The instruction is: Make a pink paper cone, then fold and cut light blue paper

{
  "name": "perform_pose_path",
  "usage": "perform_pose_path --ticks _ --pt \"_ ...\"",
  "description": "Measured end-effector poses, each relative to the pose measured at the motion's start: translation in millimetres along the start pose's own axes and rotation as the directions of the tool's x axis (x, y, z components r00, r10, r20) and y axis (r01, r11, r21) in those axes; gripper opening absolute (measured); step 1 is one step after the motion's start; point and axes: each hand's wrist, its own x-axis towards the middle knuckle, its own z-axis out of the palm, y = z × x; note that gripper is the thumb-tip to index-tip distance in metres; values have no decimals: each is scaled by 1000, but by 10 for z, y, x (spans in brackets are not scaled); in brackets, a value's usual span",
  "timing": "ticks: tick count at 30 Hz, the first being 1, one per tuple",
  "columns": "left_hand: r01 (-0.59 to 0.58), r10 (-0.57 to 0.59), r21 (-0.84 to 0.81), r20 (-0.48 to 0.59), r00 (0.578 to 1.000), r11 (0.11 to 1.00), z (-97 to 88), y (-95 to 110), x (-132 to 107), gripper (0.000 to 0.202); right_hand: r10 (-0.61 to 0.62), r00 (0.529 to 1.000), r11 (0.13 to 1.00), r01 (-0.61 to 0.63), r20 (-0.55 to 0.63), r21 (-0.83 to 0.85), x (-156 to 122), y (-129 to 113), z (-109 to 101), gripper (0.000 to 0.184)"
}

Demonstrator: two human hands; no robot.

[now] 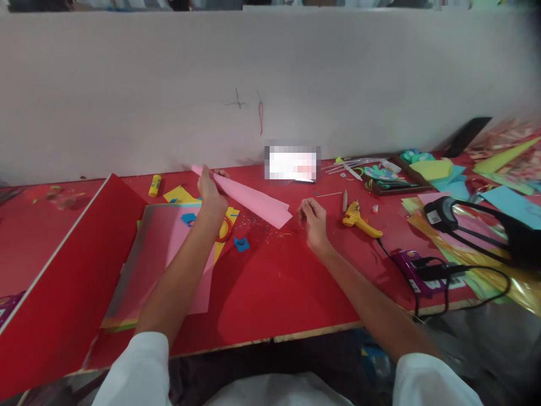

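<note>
Holding one narrow end, the left hand [211, 194] has its grip clamped on a folded or rolled pink paper [257, 198], which slants over the red desk [287, 287] with its wider end toward the right hand [313, 220]. That hold likely leaves the wide edge free and within reach. The right hand, near that edge but apart from it, has thumb and fingers drawn together; whether they pinch anything, I cannot tell. A yellow glue gun [361, 221] lies to the right, probably for easy reach; flat sheets [167, 270] lie to the left, seemingly out of the way.
</note>
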Motion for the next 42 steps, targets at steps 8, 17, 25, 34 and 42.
perform_pose_path --ticks 8,17,25,34,42 --pt "20 -22 -54 -46 999 998 24 -63 -110 35 -254 962 919 271 98 -286 -285 -177 46 23" --pt "21 -20 83 -5 1000 996 -4 -179 -198 46 -340 856 749 497 389 -439 -442 -12 -92 16" --pt "54 -64 78 142 988 996 -15 -268 -239 43 -405 675 557 717 617 -419 -409 145 -113 27" --pt "121 -119 -71 25 993 990 180 -73 -518 36 -388 619 459 772 683 -439 -387 326 -152 46" --pt "133 -128 -59 81 988 989 250 -71 -675 35 -276 691 655 644 668 -396 -412 358 -123 57"
